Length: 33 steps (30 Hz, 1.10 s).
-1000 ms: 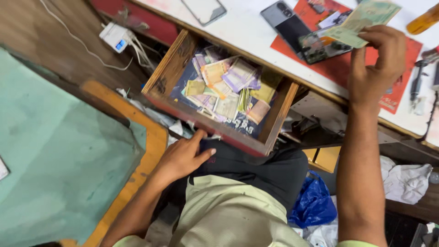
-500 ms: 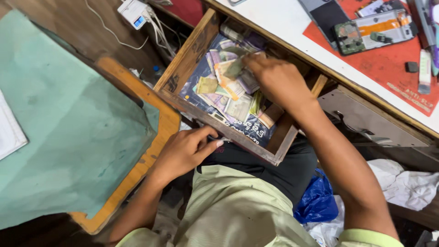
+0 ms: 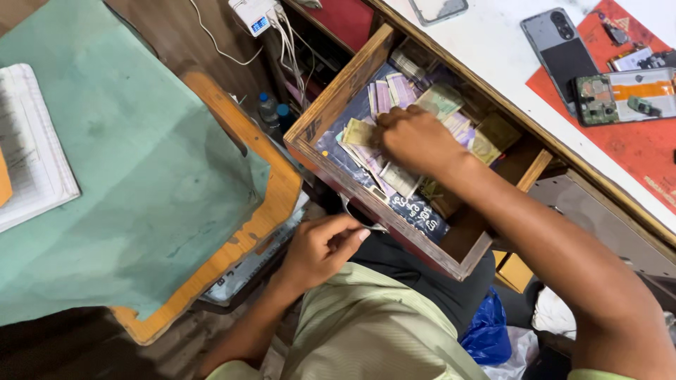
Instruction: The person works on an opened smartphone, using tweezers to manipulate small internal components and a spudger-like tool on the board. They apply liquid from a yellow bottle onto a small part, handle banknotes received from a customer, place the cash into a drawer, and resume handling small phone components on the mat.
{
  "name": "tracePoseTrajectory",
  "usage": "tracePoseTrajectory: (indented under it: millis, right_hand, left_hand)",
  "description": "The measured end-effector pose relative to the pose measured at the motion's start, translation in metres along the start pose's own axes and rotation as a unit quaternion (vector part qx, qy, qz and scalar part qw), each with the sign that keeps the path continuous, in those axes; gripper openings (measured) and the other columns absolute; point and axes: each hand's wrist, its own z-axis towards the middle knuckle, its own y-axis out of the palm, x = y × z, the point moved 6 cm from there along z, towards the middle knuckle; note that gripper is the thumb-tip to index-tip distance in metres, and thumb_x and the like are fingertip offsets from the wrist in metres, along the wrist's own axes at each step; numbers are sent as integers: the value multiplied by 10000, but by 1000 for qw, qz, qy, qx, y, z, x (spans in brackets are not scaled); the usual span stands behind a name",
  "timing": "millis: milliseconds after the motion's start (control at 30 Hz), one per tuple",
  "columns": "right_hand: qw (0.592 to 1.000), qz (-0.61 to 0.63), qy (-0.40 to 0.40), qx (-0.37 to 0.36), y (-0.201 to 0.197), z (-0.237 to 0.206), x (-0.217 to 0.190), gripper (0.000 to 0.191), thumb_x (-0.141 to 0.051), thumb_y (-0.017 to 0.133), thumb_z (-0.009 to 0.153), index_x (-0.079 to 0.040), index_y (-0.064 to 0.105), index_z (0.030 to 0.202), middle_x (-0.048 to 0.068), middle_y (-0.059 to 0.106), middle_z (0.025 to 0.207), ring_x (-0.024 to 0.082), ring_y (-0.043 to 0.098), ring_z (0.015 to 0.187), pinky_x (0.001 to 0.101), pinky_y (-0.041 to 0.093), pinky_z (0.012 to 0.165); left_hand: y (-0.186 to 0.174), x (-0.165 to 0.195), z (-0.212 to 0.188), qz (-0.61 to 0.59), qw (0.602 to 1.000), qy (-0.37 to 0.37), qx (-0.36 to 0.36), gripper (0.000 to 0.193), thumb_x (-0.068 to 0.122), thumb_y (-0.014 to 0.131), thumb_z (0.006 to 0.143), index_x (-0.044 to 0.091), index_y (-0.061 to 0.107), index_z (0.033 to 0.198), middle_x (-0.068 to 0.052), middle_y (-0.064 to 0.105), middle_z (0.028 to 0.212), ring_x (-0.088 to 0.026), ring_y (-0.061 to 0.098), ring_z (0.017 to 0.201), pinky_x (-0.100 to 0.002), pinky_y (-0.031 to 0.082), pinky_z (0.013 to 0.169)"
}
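An open wooden drawer [image 3: 331,105] juts out from under the white-topped desk [image 3: 493,49]. Loose banknotes [image 3: 394,88] of several colours lie in it. My right hand [image 3: 415,137] is down inside the drawer, fingers curled on the notes near its middle. My left hand [image 3: 320,246] rests below the drawer's front, fingers bent around its metal handle [image 3: 355,218]. Below the hands I see my pale green shirt and dark trousers.
A red mat [image 3: 634,141] on the desk holds an opened phone [image 3: 623,95]; a dark phone [image 3: 556,46] lies beside it. To the left, a green cloth [image 3: 120,183] covers an orange-edged stool; a notebook [image 3: 32,151] lies on it. A white power strip [image 3: 255,15] sits behind. A blue bag [image 3: 493,331] lies on the floor.
My right hand, raised over the desk with banknotes a second ago, has come down into the drawer and now presses on the notes. The view has shifted to the right. My left hand stays at the drawer front.
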Motion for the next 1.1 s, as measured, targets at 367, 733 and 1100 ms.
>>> tracePoseTrajectory:
  millis: [367, 733, 1100]
  right_hand:
    - [897, 303, 278, 160, -60, -58, 78, 136, -128, 745, 1017, -9, 712, 1072, 72, 723, 976, 157, 691, 854, 294, 541, 738]
    - [723, 543, 369, 214, -52, -110, 83, 143, -149, 721, 1023, -14, 693, 986, -38, 668, 845, 23, 563, 768, 193, 442, 665]
    - [640, 677, 304, 198, -71, -129, 56, 302, -62, 656, 954, 12, 583, 1238, 70, 672, 1069, 156, 692, 940, 340, 627, 809]
  left_hand:
    - [-26, 12, 17, -1, 988, 112, 105, 103, 88, 732, 938, 26, 681, 873, -23, 623, 693, -92, 544, 546, -260, 412, 503]
    - [-1, 108, 118, 165, 924, 339, 62, 380, 132, 784, 831, 47, 698, 1191, -133, 657, 1175, -313, 648, 1059, -394, 519, 906]
    - [28, 39, 148, -346, 922, 140, 109, 60, 6, 572, 1095, -41, 554, 1127, -103, 677, 1053, -119, 689, 937, -267, 596, 857]
